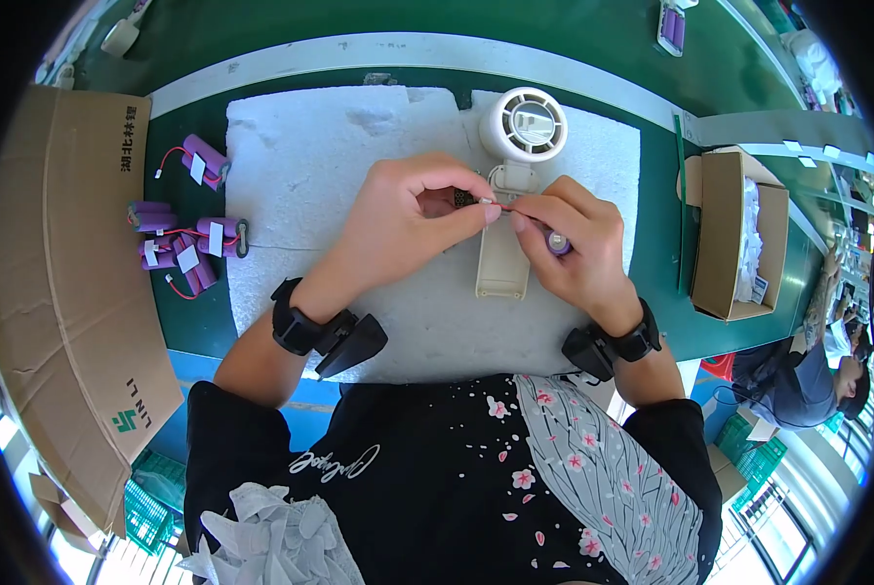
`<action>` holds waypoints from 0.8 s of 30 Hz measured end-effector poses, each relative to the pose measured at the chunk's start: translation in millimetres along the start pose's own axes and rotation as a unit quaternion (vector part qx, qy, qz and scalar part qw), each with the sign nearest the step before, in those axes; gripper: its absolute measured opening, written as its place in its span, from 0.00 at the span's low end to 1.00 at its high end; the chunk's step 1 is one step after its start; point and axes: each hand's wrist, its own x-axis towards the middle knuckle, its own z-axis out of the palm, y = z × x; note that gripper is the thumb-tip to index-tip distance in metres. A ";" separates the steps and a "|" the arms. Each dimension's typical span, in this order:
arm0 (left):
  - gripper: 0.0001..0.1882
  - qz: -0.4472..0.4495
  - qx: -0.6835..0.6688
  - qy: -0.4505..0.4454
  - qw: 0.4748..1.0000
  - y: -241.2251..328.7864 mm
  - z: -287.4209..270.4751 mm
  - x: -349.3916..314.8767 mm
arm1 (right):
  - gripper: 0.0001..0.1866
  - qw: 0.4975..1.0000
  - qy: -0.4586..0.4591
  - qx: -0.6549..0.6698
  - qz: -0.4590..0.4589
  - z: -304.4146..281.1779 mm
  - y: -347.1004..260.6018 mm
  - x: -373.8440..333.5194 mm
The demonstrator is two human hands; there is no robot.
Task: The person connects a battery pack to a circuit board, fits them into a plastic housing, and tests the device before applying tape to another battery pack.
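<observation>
Over a cream handheld fan (490, 130), my two hands meet fingertip to fingertip. Its handle (502, 271) lies as an opened shell pointing toward me. My left hand (403, 210) is closed, thumb and forefinger pinching a small white connector (486, 201). Beside those fingers a small dark circuit board (464, 198) partly shows. In my closed right hand (588, 244) sits a purple battery cell (558, 243), one end peeking out under the fingers. That hand's fingertips pinch a red wire (507, 207) by the connector. Fingers hide the exact contact between connector and board.
White foam sheets (300, 146) cover the green bench (193, 327). Several wired purple battery packs (203, 156) lie left of the foam, near a large cardboard box (66, 283). An open carton (710, 234) stands right. Another person (798, 385) sits at far right.
</observation>
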 end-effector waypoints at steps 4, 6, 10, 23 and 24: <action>0.09 0.027 0.048 -0.013 0.998 0.2 -3.4 0.2 | 0.07 1.000 -0.011 -0.015 0.015 4.1 -2.6 -0.6; 0.12 -0.038 0.001 -0.057 0.998 4.1 -10.4 2.3 | 0.08 0.999 -0.007 -0.006 0.032 2.4 -4.2 -0.9; 0.16 -0.057 -0.053 -0.074 0.994 3.4 -12.9 4.1 | 0.09 0.999 -0.016 0.006 0.033 2.3 -2.0 -2.6; 0.18 -0.012 -0.052 -0.042 0.998 -0.2 -12.9 3.6 | 0.09 0.999 -0.035 0.003 0.031 1.4 -2.7 -1.1; 0.18 -0.012 -0.053 -0.042 0.998 -0.6 -12.3 3.5 | 0.09 0.999 -0.035 0.003 0.031 1.5 -2.6 -1.1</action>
